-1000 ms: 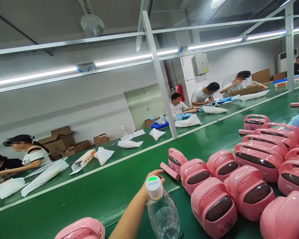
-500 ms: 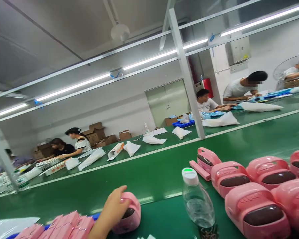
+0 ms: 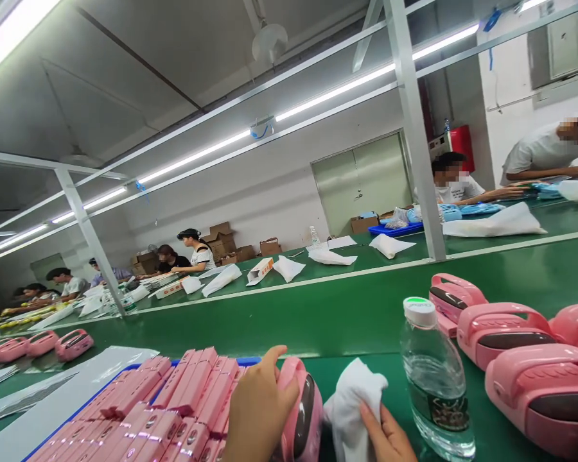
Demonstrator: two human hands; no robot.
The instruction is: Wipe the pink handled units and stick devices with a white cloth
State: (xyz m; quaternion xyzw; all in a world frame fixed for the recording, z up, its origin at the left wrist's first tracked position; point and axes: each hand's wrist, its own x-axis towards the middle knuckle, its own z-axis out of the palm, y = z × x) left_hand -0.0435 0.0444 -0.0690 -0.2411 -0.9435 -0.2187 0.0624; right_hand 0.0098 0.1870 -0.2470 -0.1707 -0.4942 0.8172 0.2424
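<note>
The long green-surfaced bench fills the lower half of the view. The camera has swung left since the earlier frames: the group of pink plastic handled units, which filled the right side a second ago, now sits at the right edge, and a tray of flat pink rectangular parts with a blue rim has come into view at lower left.

The left hand has changed position. One second ago it reached toward the cap of the clear plastic water bottle; half a second ago it rested on a single pink unit lying apart from the group. That pink rounded unit with a dark oval window is now tipped on its side at the lower centre of the bench, just beside the tray. The left fingers are wrapped over its upper edge in a closed grasp.

The right hand, absent from both earlier frames, has entered at the bottom edge. Its fingers are clenched on a white soft cloth, held just beside the unit's window face. Judged from this, wiping work on the unit is in hand.

The bottle stands upright and untouched, between the cloth and the grouped units. Other people work at the far side.
</note>
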